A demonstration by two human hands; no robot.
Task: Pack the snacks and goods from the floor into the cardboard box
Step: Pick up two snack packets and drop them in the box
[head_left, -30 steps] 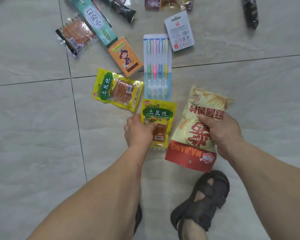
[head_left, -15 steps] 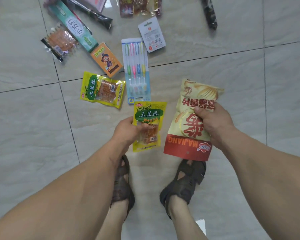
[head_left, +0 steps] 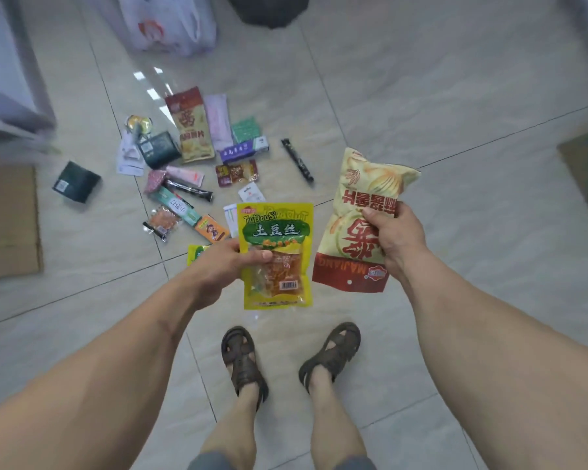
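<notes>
My left hand (head_left: 226, 262) grips a yellow-green snack packet (head_left: 275, 232) by its left edge, held up above the floor. My right hand (head_left: 396, 237) grips a cream and red chip bag (head_left: 360, 184) by its right side, also lifted. Behind them several snacks and goods lie scattered on the tiled floor: a second chip bag (head_left: 190, 125), a red snack pack (head_left: 236, 173), a black stick pack (head_left: 296, 160), an orange card pack (head_left: 212, 228), a dark green box (head_left: 76, 181). A flat cardboard piece (head_left: 9, 222) lies at the left edge; part of another cardboard (head_left: 582, 164) shows at the right edge.
A white plastic bag (head_left: 170, 25) and a dark object (head_left: 267, 8) sit at the far end of the floor. Grey furniture (head_left: 11, 79) stands at the upper left. My sandalled feet (head_left: 289, 361) stand just below the held packets.
Both hands have lifted their packets off the floor and the view has risen and pulled back, showing more of the scattered goods, the cardboard and both feet.
</notes>
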